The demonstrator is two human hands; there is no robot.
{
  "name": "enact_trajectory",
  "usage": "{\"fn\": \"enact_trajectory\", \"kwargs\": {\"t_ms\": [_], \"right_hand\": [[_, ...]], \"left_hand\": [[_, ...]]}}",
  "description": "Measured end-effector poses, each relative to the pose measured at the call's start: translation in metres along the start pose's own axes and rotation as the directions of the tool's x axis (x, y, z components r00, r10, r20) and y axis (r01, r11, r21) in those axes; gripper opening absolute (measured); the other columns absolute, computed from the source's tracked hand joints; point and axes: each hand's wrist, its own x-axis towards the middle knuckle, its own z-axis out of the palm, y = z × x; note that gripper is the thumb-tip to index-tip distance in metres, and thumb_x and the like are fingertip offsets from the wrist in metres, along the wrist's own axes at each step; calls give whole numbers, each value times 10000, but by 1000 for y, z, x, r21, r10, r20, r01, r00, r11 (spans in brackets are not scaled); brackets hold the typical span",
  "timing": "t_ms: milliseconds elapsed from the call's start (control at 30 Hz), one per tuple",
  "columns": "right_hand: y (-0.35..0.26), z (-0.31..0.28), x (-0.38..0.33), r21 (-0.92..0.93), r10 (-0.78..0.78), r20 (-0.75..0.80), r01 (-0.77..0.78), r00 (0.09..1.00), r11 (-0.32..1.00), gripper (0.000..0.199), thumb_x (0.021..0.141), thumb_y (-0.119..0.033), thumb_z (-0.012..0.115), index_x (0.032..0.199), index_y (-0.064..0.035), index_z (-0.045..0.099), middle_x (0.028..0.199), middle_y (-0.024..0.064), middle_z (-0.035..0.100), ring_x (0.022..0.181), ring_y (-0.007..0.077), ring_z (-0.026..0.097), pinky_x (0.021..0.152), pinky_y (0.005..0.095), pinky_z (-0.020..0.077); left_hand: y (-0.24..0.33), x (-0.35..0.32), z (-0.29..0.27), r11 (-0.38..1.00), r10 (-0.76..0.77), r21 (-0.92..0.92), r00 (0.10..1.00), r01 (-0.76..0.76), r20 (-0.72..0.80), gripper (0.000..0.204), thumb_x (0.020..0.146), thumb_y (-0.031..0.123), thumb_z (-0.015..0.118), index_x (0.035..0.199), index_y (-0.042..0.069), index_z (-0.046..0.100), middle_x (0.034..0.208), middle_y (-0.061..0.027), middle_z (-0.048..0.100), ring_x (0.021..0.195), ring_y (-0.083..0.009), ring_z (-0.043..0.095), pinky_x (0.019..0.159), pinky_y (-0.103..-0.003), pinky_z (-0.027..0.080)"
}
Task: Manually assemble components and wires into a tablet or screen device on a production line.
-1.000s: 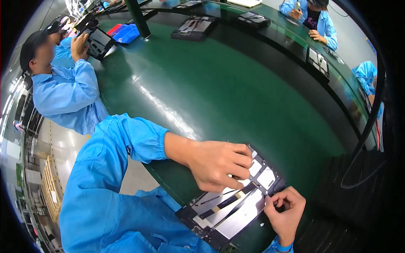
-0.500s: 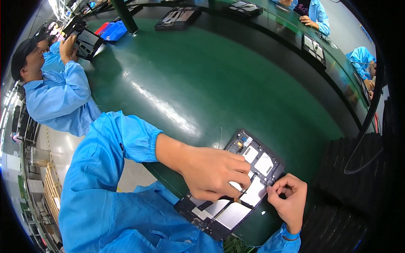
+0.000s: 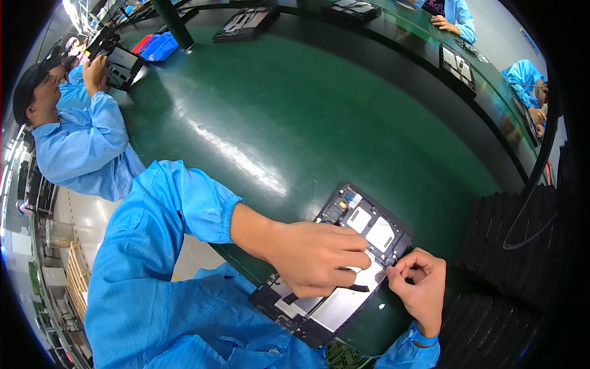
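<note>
An opened black electronic device (image 3: 384, 237), shaped like a tablet, lies slanted on the green table close to me. White and silver panels and small circuit parts show inside it. My left hand (image 3: 316, 255) reaches across its middle with fingers curled down. A short black strip (image 3: 359, 287) shows by those fingertips; whether they grip it is hidden. At the device's right edge my right hand (image 3: 421, 283) has thumb and forefinger pinched together, touching the corner of the frame. What sits in that pinch is too small to make out.
A white scrap (image 3: 381, 306) lies right of the device. Black ridged stacks (image 3: 498, 246) stand at the right. On the left a person in blue (image 3: 86, 141) holds a similar device (image 3: 123, 66), near a blue bin (image 3: 161, 47). More devices (image 3: 246, 24) lie along the far side.
The device appears slightly further left and up in view. My left hand has shifted a little right over it, and the black strip by its fingers shows more clearly. My right hand stays pinched.
</note>
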Motion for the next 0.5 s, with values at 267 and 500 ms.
{"fn": "enact_trajectory", "kwargs": {"t_ms": [267, 500], "right_hand": [[-2, 0, -2, 19, -4, -4, 4, 1000, 1000, 131, 808, 101, 822, 789, 79, 694, 818, 34, 607, 734, 65, 595, 714, 246, 575], [-2, -1, -4, -7, -7, -14, 7, 1000, 1000, 128, 800, 102, 822, 789, 78, 696, 819, 38, 612, 737, 67, 595, 707, 243, 567]], "left_hand": [[28, -4, -4, 988, -149, 27, 983, 152, -104, 252, 756, 75, 717, 990, -16, 724, 1230, -193, 657, 936, -332, 629, 791, -407, 556], [31, -1, -5, 909, -310, -329, 942, 254, -130, 244, 780, 6, 636, 1001, -21, 736, 1198, -183, 654, 902, -299, 662, 757, -391, 572]]}}
